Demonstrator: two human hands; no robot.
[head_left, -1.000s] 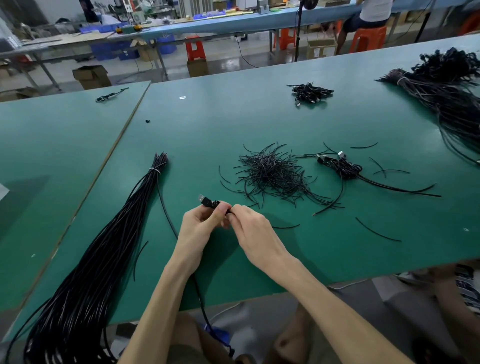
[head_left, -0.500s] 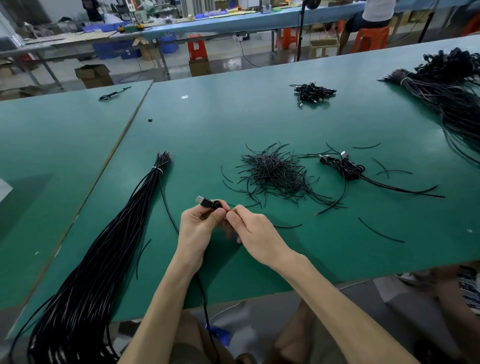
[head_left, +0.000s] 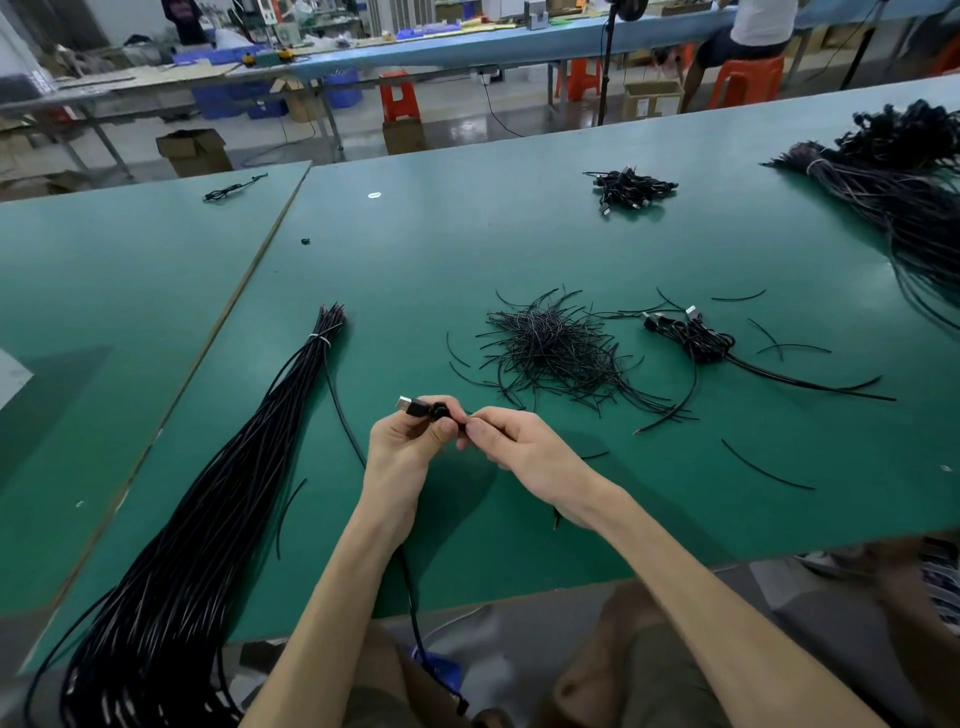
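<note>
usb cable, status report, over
Left hand grips usb cable at plug end. Right hand pinches it just behind. Wire pile ahead, apart; nothing in the way.

- A green-topped workbench (head_left: 519, 249) fills the foreground; a second green bench (head_left: 130, 270) stands just beside it on the left, with a narrow seam between.
- A long blue bench (head_left: 467, 49) runs across the back of the room, cluttered with small items.
- Blue plastic crates (head_left: 228, 101) sit beneath the benches at the back left.
- Red plastic stools (head_left: 399, 98) stand on the floor; a person sits on an orange stool (head_left: 748, 78) at the back right.
- Cardboard boxes (head_left: 195, 150) rest on the floor.
- The grey floor (head_left: 467, 124) is glossy and reflects light.
- A black stand pole (head_left: 604, 78) rises beyond the workbench.
</note>
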